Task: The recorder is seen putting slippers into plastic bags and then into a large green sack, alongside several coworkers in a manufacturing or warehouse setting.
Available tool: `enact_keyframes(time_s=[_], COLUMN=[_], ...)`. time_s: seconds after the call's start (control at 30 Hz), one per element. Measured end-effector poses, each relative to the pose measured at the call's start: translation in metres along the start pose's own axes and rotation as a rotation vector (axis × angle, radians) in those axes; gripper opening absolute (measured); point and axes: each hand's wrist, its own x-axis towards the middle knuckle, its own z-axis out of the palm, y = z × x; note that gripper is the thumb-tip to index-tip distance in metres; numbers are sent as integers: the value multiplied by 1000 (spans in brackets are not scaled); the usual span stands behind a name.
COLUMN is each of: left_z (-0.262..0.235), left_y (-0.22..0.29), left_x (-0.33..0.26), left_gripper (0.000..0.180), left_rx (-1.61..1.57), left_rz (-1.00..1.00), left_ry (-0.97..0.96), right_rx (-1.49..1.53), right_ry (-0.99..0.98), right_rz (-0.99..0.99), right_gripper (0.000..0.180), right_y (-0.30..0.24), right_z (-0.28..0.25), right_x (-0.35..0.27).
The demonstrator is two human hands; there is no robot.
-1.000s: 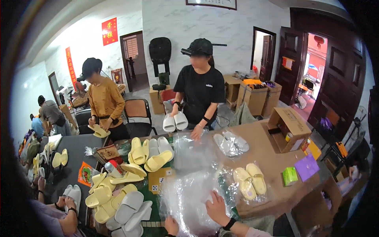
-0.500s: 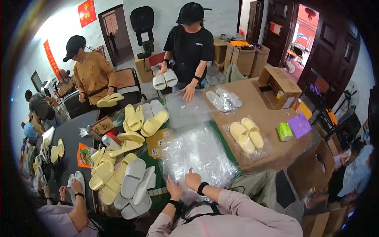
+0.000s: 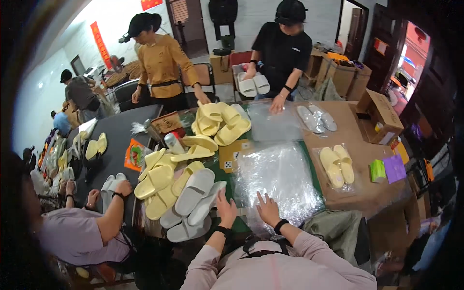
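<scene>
My left hand [image 3: 226, 209] is by the near end of a grey slipper [image 3: 207, 203], its fingers stretched out; whether they touch it I cannot tell. Spread fingers of my right hand [image 3: 268, 209] rest at the near edge of a stack of clear plastic bags [image 3: 278, 176], holding nothing. Several grey slippers [image 3: 195, 192] lie in a loose heap at the left of my hands. Beyond them is a pile of yellow slippers [image 3: 155, 182].
Across the table, one person has a hand on more yellow slippers [image 3: 227, 133]; another holds white slippers [image 3: 247, 87] above flat clear bags [image 3: 275, 121]. Bagged yellow slippers [image 3: 332, 166] and a cardboard box [image 3: 379, 118] stand at right. Another person's hand [image 3: 123, 187] touches slippers at left.
My view has swung left. My left hand has moved to the grey slippers, and my right hand's fingers have spread. The person in mustard has put yellow slippers on the far pile.
</scene>
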Motion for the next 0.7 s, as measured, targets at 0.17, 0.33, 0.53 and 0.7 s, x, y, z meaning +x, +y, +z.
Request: enact_keyframes(time_s=[0.17, 0.33, 0.53, 0.7], left_z=[-49, -77, -114, -158], left_y=[-18, -66, -88, -106], left_x=[19, 15, 45, 105], left_gripper=[70, 75, 71, 68], left_rx=[193, 242, 341, 294], left_rz=[-187, -286, -311, -230], left_ry=[222, 247, 335, 360], right_rx=[-33, -25, 50, 62], right_ry=[-12, -427, -481, -515], right_rz=[-71, 71, 181, 49], right_gripper=[55, 51, 53, 60], right_y=[0, -5, 15, 19], right_z=[16, 26, 55, 64], right_x=[10, 26, 38, 44])
